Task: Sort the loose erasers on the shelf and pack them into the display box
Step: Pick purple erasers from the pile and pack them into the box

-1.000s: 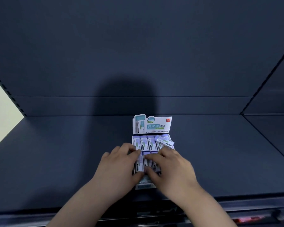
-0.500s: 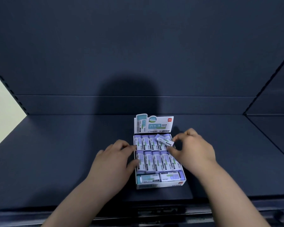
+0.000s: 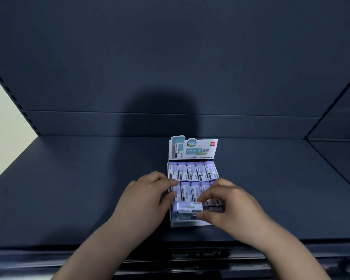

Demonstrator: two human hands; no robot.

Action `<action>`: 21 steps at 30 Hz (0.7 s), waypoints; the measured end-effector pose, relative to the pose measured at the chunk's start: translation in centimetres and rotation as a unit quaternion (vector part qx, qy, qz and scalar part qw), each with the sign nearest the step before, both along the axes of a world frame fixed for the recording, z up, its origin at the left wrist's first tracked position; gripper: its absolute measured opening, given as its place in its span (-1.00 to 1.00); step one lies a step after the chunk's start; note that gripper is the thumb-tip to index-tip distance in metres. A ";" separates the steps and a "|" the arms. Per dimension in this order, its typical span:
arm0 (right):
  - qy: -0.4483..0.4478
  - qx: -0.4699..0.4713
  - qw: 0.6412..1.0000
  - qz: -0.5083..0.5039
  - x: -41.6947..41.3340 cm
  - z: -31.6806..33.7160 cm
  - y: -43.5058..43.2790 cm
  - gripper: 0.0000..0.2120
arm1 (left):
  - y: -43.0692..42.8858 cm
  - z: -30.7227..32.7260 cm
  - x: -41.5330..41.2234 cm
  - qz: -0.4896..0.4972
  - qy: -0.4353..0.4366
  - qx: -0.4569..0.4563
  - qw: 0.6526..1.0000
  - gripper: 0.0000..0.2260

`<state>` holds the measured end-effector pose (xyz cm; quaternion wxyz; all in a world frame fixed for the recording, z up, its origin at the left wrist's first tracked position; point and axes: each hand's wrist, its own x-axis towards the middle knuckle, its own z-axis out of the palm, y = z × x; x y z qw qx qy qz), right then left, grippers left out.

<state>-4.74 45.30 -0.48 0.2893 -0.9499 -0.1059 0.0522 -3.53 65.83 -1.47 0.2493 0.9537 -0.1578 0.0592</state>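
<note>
Blocky sleeved eraser [image 3: 187,208] in R hand [image 3: 230,207] pinch at cardboard display box [image 3: 192,224] front; L hand [image 3: 146,199] grip on box wall.

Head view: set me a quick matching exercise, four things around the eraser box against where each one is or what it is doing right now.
1 left hand
2 right hand
3 header card
4 back row of erasers

A stands upright at the far end of the display box
B pinches a loose eraser crosswise over the near end
C holds the box's left side
D packed side by side, lengthwise

Pairs: 1-C, 2-B, 3-A, 4-D
</note>
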 end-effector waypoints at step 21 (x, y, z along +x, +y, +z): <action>0.025 0.011 0.997 -0.067 -0.9 -0.8 -2.3 -0.88 | -0.5 -0.3 -1.9 -0.038 0.026 0.028 0.999 -0.86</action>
